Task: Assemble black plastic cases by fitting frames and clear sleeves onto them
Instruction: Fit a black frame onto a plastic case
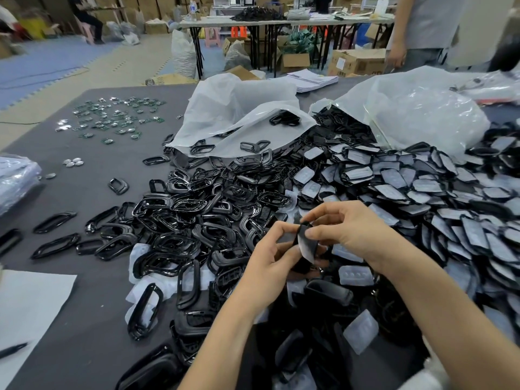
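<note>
Glossy frames (180, 218) heaped left. Centre: our left hand (270, 260) pinches a black case (305, 240) by its edge; our right hand (346, 229) pinches its top. We judge it light, stiff, slick: grip edges. Sleeved cases (422, 187) piled right.

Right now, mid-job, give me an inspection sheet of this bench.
Surface: dark grey table mat, mostly covered.
Job's things: black frames heaped centre; sleeved black cases heaped right.
Clutter: green circuit boards, white plastic bags, white paper, pen.
Grippers: left hand and right hand both pinch one black case with clear sleeve.
Cables: nothing seen.
Surroundings: cardboard boxes, folding tables, a standing person.
</note>
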The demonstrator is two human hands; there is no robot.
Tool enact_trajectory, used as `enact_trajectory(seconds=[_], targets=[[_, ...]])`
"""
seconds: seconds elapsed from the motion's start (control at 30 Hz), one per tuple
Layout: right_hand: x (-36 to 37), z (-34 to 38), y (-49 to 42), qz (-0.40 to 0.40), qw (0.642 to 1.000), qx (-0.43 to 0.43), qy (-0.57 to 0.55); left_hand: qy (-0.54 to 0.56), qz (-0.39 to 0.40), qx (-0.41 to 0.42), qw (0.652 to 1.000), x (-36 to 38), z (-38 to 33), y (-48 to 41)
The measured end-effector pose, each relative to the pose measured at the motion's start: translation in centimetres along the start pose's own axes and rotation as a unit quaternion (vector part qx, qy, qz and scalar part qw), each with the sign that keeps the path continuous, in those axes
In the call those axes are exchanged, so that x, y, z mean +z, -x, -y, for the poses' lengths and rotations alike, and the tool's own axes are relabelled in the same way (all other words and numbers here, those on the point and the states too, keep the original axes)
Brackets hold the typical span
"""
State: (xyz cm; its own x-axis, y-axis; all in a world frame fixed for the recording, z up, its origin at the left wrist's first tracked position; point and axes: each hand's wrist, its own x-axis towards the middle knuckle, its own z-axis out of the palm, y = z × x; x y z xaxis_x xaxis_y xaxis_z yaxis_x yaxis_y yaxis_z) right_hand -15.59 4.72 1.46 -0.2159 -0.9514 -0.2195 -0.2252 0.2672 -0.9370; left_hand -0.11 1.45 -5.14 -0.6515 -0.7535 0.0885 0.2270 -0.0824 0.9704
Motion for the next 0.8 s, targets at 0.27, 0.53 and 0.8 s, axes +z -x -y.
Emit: enact_trajectory(seconds=[0.27,0.53,0.8], targets=[[0.6,-0.2,-0.2,-0.029,1.0,0.006,-0.009,0.06,-0.01,-0.047,0.997,0.2,-0.3,-0.2],[0.7,-1.0,-0.4,-0.026,0.997,0.0,-0.074,0.031,-0.025,-0.031,0.999,0.1,-0.1,-0.3],[0.6,-1.8,-0.4,-0.001,0.993,0.003,-0.12,0.049,-0.039,-0.038,0.997,0.5,-0.3,-0.2]])
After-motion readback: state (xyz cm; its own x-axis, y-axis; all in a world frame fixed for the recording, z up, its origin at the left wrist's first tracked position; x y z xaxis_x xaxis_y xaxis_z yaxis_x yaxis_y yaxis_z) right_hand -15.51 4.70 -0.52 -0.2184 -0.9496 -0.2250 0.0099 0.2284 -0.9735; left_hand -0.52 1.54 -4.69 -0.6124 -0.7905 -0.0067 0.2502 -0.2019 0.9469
